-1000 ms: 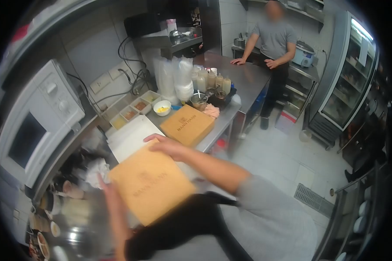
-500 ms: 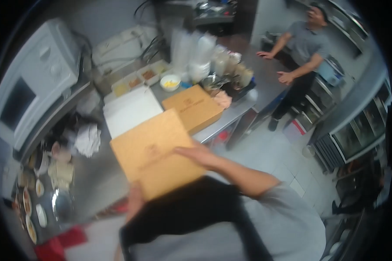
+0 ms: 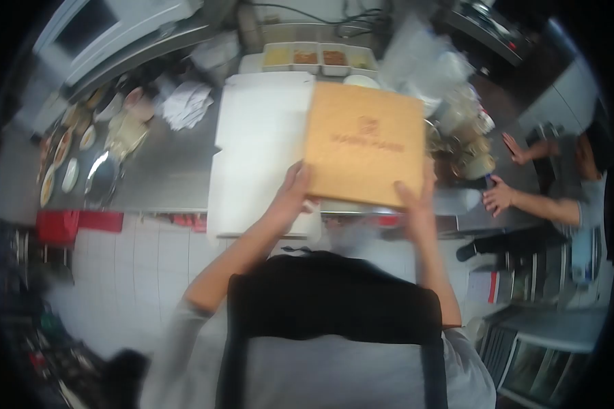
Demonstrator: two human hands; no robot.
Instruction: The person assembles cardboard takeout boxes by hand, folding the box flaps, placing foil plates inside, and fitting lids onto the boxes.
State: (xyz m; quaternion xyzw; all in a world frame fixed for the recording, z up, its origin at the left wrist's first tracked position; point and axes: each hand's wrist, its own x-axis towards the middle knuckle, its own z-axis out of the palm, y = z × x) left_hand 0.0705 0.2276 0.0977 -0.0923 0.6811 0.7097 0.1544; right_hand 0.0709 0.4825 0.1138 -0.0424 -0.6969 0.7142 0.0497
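Observation:
A closed, square brown cardboard box [image 3: 365, 160], flat like a pizza box and printed with a logo, is held between my two hands above the counter. My left hand [image 3: 293, 194] grips its near left corner, fingers partly under the edge. At the near right corner, my right hand [image 3: 415, 204] has its thumb on the lid and its fingers along the side. To the left lies an unfolded white box [image 3: 252, 143], reaching past the counter's front edge. The brown box overlaps its right side in this view.
Food tubs [image 3: 305, 58] line the back, with plastic containers [image 3: 426, 65] farther right. Crumpled white paper [image 3: 186, 105], a shiny oval dish [image 3: 102, 178] and small dishes stand left on the steel counter [image 3: 160, 170]. Another person's hand [image 3: 499, 196] rests near the right edge.
My view has swung so the counter runs straight across. The held box has moved over the spot right of the white box, and the other brown box is now hidden.

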